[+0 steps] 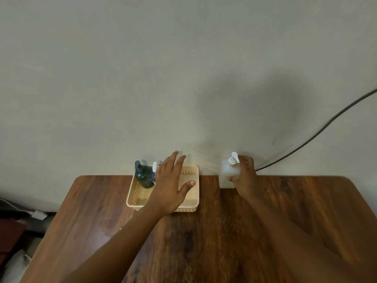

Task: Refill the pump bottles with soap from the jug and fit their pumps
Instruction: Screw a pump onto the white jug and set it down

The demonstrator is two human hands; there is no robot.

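Note:
A frosted white pump bottle (226,175) with its pump fitted stands at the far edge of the wooden table (224,231); my right hand (243,176) is wrapped around its right side. A cream plastic basket (191,204) sits left of it, holding a dark green pump bottle (143,175) and a smaller bluish bottle with a white pump (153,173). My left hand (171,184) hovers over the basket with its fingers spread, holding nothing and hiding part of the basket's inside. No jug is in view.
A pale wall rises right behind the table's far edge. A black cable (318,133) runs down the wall at the right. Off the table's left edge lie dark objects and a white plug (38,214) on the floor.

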